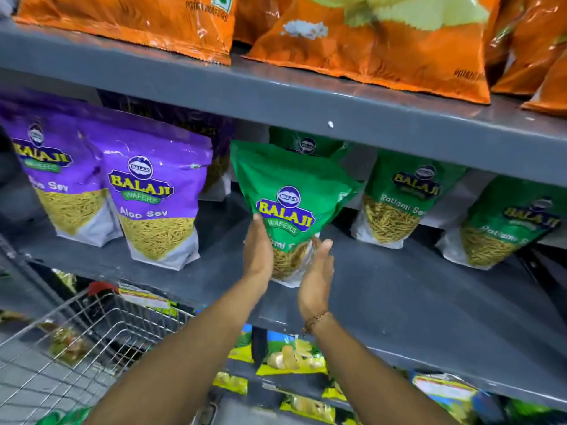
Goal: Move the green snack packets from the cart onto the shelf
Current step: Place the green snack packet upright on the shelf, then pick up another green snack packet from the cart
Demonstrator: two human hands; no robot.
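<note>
A green Balaji snack packet (291,191) stands on the grey middle shelf (399,296), tilted slightly. My left hand (259,250) presses flat against its lower left side. My right hand (316,277) cups its lower right side with the fingers spread. The packet is held between the two palms. Another green packet (306,144) stands right behind it. Two more green packets (402,194) (509,222) stand to the right on the same shelf. The wire cart (92,320) is at the lower left, and a bit of green packet (70,417) shows at its bottom edge.
Purple Aloo Sev packets (153,197) stand to the left on the middle shelf. Orange wafer bags (368,41) fill the shelf above, whose grey edge (306,108) hangs low over the green packets. Yellow-green packets (288,357) sit on the shelf below.
</note>
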